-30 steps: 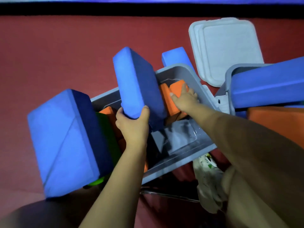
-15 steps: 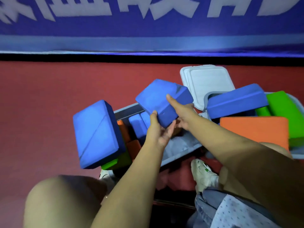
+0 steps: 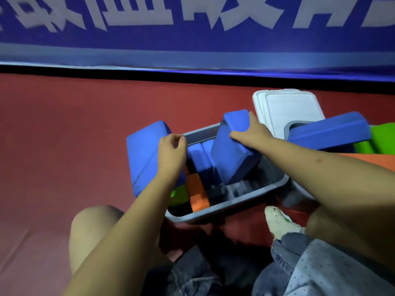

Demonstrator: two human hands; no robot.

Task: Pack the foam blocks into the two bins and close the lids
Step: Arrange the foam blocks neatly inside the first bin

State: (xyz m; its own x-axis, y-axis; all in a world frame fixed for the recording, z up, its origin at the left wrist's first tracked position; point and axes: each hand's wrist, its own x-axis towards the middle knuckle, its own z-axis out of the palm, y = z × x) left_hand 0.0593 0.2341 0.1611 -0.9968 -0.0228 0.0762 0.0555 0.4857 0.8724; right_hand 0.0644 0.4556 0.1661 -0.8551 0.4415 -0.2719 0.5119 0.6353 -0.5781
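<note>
Right hand (image 3: pixel 251 131) clamped over the upper end of a tilted blue block (image 3: pixel 233 150), fingers across its near face and thumb hooked over the top edge; lower end of that block dipping into the near grey bin (image 3: pixel 245 198). Left hand (image 3: pixel 171 154) loosely curled, fingertips pinched together, gripping nothing, resting against the right edge of a large blue square block (image 3: pixel 145 154) leaning over the bin's left rim. Inside the near grey bin: two smaller blue blocks (image 3: pixel 198 155) standing upright between the hands, an orange block (image 3: pixel 197 194) lying along the left side, a green block (image 3: pixel 178 195) wedged under the big square one; bare bin floor showing at the right half. Both lids off: a stack of white lids (image 3: pixel 286 107) lying flat on the red floor (image 3: pixel 64 135) beyond the bins. Second grey bin (image 3: pixel 288 127) to the right, touching the lids' near edge, overfilled: a long blue block (image 3: pixel 329 133) laid across its rim, green blocks (image 3: pixel 382 135) behind it, an orange slab (image 3: pixel 376 161) below, partly hidden by the right forearm. Knees, denim shorts and one white shoe (image 3: pixel 280 221) at the bottom of the view, just beside the near bin. Blue banner (image 3: pixel 192 28) with white lettering along the far wall, blurred.
</note>
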